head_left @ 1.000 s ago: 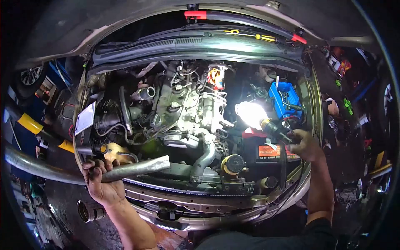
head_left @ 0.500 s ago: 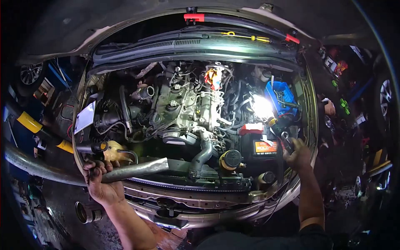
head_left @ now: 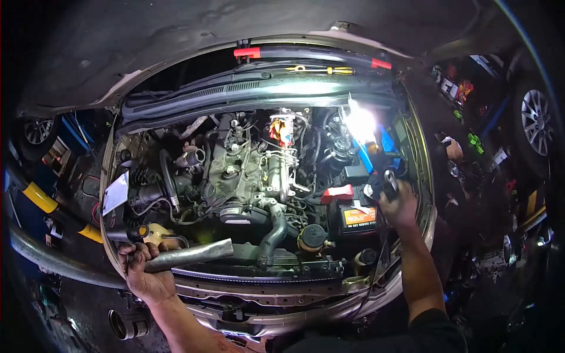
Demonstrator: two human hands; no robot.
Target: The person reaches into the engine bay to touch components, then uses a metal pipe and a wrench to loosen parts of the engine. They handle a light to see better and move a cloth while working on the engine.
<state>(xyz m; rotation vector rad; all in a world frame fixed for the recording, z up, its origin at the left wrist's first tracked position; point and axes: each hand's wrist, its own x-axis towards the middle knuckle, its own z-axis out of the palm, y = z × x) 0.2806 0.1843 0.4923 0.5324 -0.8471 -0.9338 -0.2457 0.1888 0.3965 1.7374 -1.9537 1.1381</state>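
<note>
My left hand (head_left: 147, 273) is wrapped round a long grey metal pipe (head_left: 197, 254) at the front left of the engine bay. The pipe's cut end lies over the front of the bay, and its other part runs off past the left fender. In my right hand (head_left: 400, 206) is a lit work light (head_left: 362, 120), gripped by its dark handle above the battery (head_left: 356, 217). Its glare hides the lamp head's shape. A blue tray (head_left: 388, 141) sits behind the light, partly covered by it. Left of the light stands the engine (head_left: 241, 165).
A yellow-handled screwdriver (head_left: 340, 70) lies on the cowl below the red-ended bar (head_left: 318, 56). A crumpled orange rag (head_left: 281, 130) rests on the engine. At the left edge is a white sheet (head_left: 116, 194). A car wheel (head_left: 537, 120) stands to the right.
My right hand has raised the work light and moved it away from me, brightening the back of the bay. My left hand keeps its hold on the pipe. The view has shifted slightly.
</note>
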